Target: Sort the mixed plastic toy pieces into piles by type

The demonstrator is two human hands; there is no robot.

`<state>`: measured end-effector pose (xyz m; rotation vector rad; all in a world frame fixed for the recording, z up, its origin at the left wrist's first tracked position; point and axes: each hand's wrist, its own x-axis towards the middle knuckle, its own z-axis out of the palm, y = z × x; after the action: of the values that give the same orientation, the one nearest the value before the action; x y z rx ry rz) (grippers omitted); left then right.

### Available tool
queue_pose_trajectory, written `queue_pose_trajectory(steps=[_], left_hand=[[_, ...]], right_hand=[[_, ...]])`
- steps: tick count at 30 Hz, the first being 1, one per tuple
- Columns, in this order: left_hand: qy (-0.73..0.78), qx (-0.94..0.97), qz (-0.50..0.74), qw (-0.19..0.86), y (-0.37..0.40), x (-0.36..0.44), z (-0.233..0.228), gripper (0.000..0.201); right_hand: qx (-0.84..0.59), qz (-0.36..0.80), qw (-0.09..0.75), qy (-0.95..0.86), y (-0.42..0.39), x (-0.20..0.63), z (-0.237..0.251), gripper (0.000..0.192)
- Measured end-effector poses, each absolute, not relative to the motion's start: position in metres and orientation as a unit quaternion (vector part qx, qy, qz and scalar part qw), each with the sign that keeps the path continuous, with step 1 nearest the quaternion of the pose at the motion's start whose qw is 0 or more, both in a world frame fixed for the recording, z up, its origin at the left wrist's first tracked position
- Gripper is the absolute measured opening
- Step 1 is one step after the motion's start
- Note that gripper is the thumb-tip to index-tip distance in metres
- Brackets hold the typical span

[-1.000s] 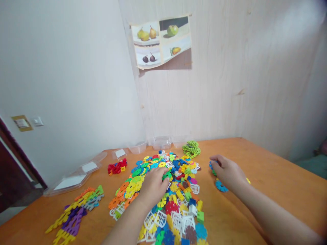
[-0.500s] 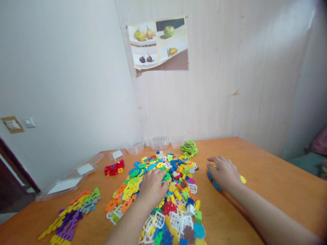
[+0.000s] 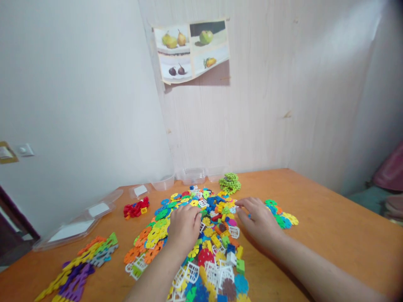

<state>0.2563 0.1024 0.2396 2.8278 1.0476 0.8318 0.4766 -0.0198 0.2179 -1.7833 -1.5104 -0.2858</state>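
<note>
A big heap of colourful plastic interlocking pieces (image 3: 217, 214) lies in the middle of an orange table (image 3: 330, 226). My left hand (image 3: 184, 226) rests palm down on the heap's left part, fingers curled among yellow and green pieces. My right hand (image 3: 260, 220) lies at the heap's right edge, fingertips touching pieces there. Whether either hand holds a piece is hidden. A small group of green, blue and yellow pieces (image 3: 280, 214) lies just right of my right hand.
A stack of light green pieces (image 3: 230, 182) sits at the back. Red pieces (image 3: 136, 207) lie to the left, joined strips of mixed colours (image 3: 82, 268) at the near left. Clear plastic containers and lids (image 3: 94, 212) line the wall. White basket-like pieces (image 3: 217, 272) lie near me.
My right hand has moved left from the small group of pieces to the edge of the big heap. My left hand has stayed on the heap. The view has shifted a little.
</note>
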Motion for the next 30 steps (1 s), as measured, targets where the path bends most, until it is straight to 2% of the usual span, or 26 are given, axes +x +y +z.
queue_pose_trajectory(steps=[5, 9, 12, 15, 21, 25, 30], left_hand=[[0.229, 0.917, 0.291, 0.15, 0.081, 0.263, 0.252, 0.021], [0.199, 0.91, 0.279, 0.233, 0.061, 0.268, 0.253, 0.017], [0.224, 0.891, 0.296, 0.26, 0.065, 0.266, 0.25, 0.021], [0.291, 0.863, 0.329, 0.248, 0.085, 0.259, 0.245, 0.026], [0.314, 0.892, 0.297, 0.134, 0.11, 0.253, 0.236, 0.021], [0.277, 0.923, 0.255, 0.077, 0.104, 0.255, 0.235, 0.025], [0.315, 0.908, 0.268, 0.073, 0.11, 0.246, 0.243, 0.028]], right_hand=[[-0.644, -0.043, 0.412, -0.643, -0.03, 0.447, 0.229, 0.039], [-0.615, 0.038, 0.431, -0.659, -0.032, 0.43, 0.23, 0.03], [-0.652, 0.027, 0.422, -0.629, -0.03, 0.439, 0.233, 0.027], [-0.74, -0.017, 0.39, -0.548, -0.028, 0.468, 0.236, 0.034], [-0.879, -0.046, 0.235, -0.412, -0.025, 0.529, 0.228, 0.039], [-0.893, -0.051, 0.212, -0.395, -0.025, 0.538, 0.22, 0.041], [-0.872, -0.045, 0.203, -0.443, -0.022, 0.527, 0.217, 0.04]])
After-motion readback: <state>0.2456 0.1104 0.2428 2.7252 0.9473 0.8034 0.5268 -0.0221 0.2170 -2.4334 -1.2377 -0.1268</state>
